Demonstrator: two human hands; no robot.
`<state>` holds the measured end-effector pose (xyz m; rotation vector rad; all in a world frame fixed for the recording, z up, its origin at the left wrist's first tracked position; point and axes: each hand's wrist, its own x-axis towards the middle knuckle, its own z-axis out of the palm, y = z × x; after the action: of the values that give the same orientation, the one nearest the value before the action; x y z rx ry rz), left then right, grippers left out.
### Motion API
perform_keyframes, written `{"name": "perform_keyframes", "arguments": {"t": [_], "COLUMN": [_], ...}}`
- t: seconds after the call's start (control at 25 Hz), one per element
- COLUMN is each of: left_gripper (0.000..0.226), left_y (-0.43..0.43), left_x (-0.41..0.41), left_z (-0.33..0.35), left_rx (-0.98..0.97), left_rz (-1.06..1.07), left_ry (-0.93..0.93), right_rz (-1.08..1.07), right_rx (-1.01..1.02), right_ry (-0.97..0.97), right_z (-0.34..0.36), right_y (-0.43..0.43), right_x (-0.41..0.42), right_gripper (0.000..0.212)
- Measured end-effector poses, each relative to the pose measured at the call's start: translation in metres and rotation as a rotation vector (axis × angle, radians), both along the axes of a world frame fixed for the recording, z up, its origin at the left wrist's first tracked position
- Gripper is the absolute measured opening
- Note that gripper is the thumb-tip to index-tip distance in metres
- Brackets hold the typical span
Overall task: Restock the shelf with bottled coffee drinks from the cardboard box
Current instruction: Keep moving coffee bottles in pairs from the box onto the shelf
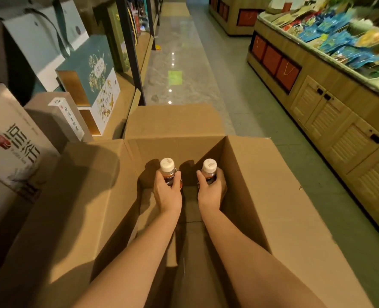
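Observation:
An open cardboard box (246, 174) stands on the floor in front of me, its flaps spread outward. Both my arms reach down into it. My left hand (167, 192) grips a coffee bottle (168, 166) with a white cap and dark contents. My right hand (211, 192) grips a second, matching coffee bottle (209, 167). Both bottles are upright inside the box near its far wall. The lower parts of the bottles are hidden by my fingers. The shelf (126, 94) runs along my left.
Gift boxes (90, 72) and white cartons (10, 141) crowd the left shelf. A dark metal shelf post (131, 52) rises beside the box. A wooden display counter (330, 112) piled with snack packets lines the right. The aisle floor (184, 63) stretches ahead.

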<state>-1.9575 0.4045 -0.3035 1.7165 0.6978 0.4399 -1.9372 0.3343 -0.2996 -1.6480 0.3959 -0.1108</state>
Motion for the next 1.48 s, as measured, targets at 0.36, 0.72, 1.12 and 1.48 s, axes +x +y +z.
{"name": "perform_keyframes", "arguments": {"t": [0.36,0.72,1.12,1.48], "left_gripper": [0.023,0.020,0.018,0.024], "left_y": [-0.002,-0.064,-0.191,-0.377], "left_x": [-0.071,-0.168,-0.400,-0.679], "left_z": [0.156,0.286,0.353,0.370], "left_rx": [0.100,0.315,0.537,0.724], "left_rz": [0.004,0.231,0.807,1.410], "left_ry": [-0.289,-0.456,-0.403,-0.146], "right_rz": [0.300,0.652,1.238,1.706], "right_rx": [-0.002,0.162,0.409,0.628], "right_ry": [-0.451,-0.815,-0.793,-0.711], "right_z": [0.142,0.293,0.357,0.371], "right_y": [-0.013,-0.059,-0.132,-0.252], "right_x": [-0.058,-0.113,-0.305,-0.580], "right_gripper": [0.017,0.017,0.025,0.024]}}
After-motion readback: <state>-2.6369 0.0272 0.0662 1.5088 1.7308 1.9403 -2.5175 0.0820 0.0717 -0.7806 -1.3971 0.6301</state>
